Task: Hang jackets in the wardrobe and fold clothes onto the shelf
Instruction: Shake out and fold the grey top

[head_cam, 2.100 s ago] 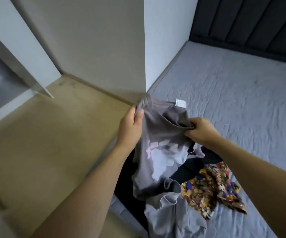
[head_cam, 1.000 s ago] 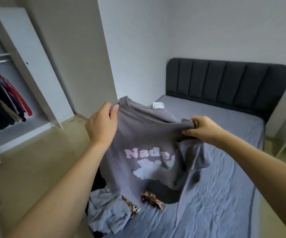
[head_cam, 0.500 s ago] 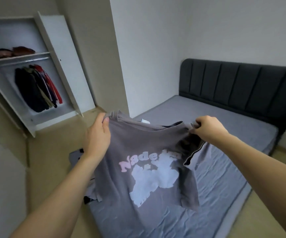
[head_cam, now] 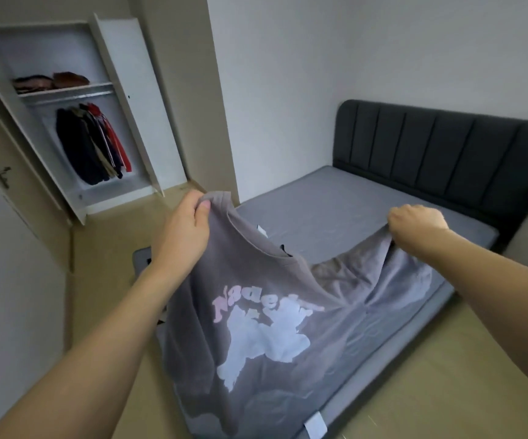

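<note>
The left hand has its grip closed on one shoulder of the grey T-shirt, with the thumb on the front of the cloth and the other fingers hidden behind it. The right hand has its grip closed as a fist on the other shoulder, and the cloth comes out from below the fingers. Between the two hands the T-shirt hangs spread out in the air, with the neck opening sagging down in the middle. On its front there are pink letters and below them a pale blue-white print; the whole word cannot be read. The lower part of the T-shirt hangs in front of the bed, which has a grey cover and a dark padded headboard against the wall. I cannot tell if the hem touches the bed. To the far left, well apart from the hands, the white wardrobe stands open. Several jackets in dark, beige and red colours hang close together on its rail, and on the shelf above the rail lie some folded clothes in brown and dark tones. The floor is light beige.
</note>
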